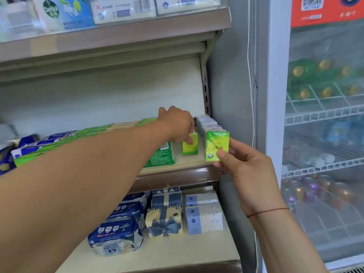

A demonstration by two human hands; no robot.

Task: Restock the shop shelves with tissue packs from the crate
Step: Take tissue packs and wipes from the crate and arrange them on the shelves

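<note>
A small green tissue pack (pixel 190 147) stands upright on the middle shelf (pixel 187 160), a little right of the frame centre. The left hand (pixel 177 125) reaches in from the lower left and grips its top with bent fingers. Just right of it, at the shelf's front edge, the right hand (pixel 248 168) pinches a second green pack (pixel 215 143) between thumb and fingers. Behind this one stands a row of pale packs (pixel 208 123). A bigger green package (pixel 162 155) lies left of the first pack. A glass-door fridge (pixel 325 134) fills the right side.

A shop — stocked shelves (pixel 177 170), glass-door drinks fridge (pixel 325 134).
</note>
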